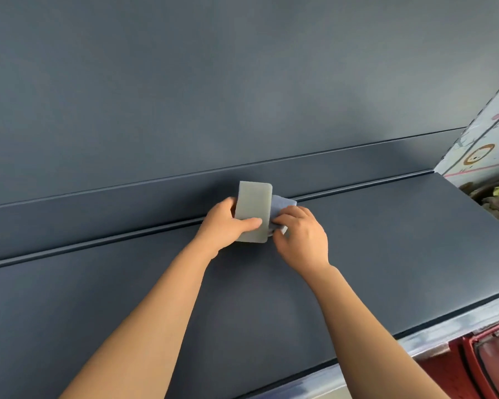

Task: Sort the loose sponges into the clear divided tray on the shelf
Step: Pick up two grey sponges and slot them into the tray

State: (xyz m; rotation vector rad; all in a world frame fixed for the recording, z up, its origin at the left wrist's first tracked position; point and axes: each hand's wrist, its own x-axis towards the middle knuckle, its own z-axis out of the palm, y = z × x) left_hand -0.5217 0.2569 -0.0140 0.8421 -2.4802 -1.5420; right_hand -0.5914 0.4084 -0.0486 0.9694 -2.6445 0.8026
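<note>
- Two sponges held: left hand point(225, 223) grips pale sponge point(254, 205), right hand point(301, 237) pinches blue sponge point(284, 202) at its 3 o'clock.
- Peel apart gently; tray unseen.

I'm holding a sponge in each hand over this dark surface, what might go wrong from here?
1. The right hand only pinches the blue sponge by its near edge, and it is mostly hidden behind the pale sponge; it may slip.
2. The two sponges overlap, so pulling one away might drag the other from the left hand.
3. No divided tray is in view, so placing now would be blind.
</note>
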